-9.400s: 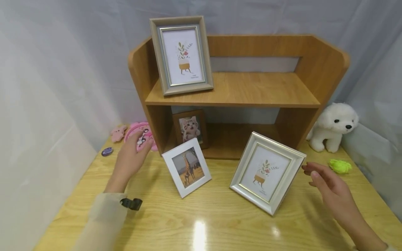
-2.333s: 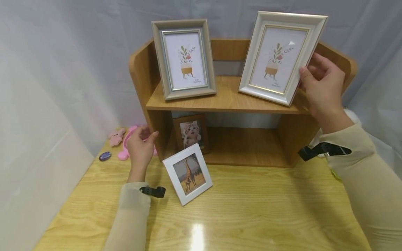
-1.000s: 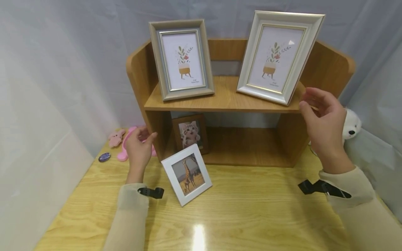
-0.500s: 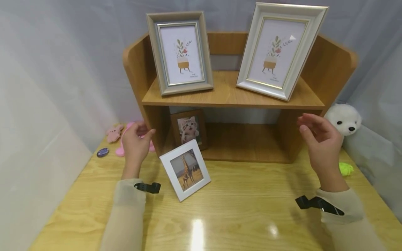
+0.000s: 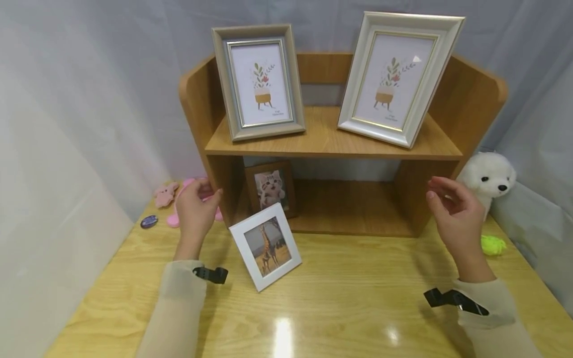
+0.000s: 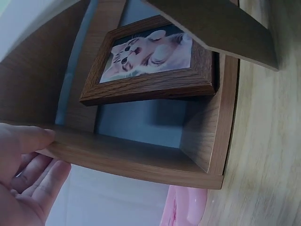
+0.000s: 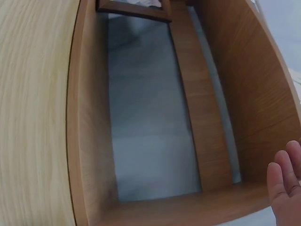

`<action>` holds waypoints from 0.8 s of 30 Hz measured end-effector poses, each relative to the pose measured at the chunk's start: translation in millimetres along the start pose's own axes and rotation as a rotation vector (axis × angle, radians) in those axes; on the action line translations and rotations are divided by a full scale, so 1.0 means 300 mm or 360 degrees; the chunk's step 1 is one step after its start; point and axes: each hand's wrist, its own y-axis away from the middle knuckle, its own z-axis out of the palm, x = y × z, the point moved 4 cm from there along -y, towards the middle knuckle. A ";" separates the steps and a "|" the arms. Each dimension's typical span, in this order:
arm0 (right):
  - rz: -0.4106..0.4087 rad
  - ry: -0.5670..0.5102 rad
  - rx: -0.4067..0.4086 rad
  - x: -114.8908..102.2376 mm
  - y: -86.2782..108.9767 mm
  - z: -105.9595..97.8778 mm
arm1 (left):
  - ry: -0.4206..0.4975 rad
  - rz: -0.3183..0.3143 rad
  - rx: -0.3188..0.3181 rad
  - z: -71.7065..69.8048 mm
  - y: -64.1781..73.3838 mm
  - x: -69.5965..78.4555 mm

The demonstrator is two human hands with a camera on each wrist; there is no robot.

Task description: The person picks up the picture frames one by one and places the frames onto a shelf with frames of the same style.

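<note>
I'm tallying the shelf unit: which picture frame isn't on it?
The white giraffe frame: it stands on the table, whereas the beige frame, silvery frame and kitten frame all rest on the shelf unit.

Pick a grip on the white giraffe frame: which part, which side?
For the white giraffe frame, likely the left border, low, coming from the left: it is flat, has bare table beside it and the left hand nearest, while the cat frame sits behind the top edge.

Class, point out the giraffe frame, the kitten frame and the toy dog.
Giraffe frame (image 5: 266, 247), head view: its photo.
Kitten frame (image 6: 149, 59), left wrist view: its photo.
Toy dog (image 5: 489, 176), head view: its head.
</note>
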 end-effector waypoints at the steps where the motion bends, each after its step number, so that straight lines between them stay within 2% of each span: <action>1: -0.0012 0.0030 -0.0002 0.002 0.002 -0.004 | -0.0006 0.0002 -0.0008 -0.001 0.003 0.002; 5: -0.0040 0.0170 0.0011 0.011 0.005 -0.021 | -0.0016 0.0031 -0.0071 -0.010 0.014 0.016; 14: -0.0100 0.0286 0.0047 -0.018 0.003 -0.042 | -0.0022 0.0066 -0.0230 -0.043 0.062 0.019; 19: -0.0026 0.0342 0.0113 0.038 -0.001 -0.074 | -0.0034 0.0035 -0.0309 -0.063 0.089 0.010; 24: 0.0026 0.0424 0.0200 0.075 -0.002 -0.105 | -0.0011 0.0078 -0.0429 -0.062 0.113 0.005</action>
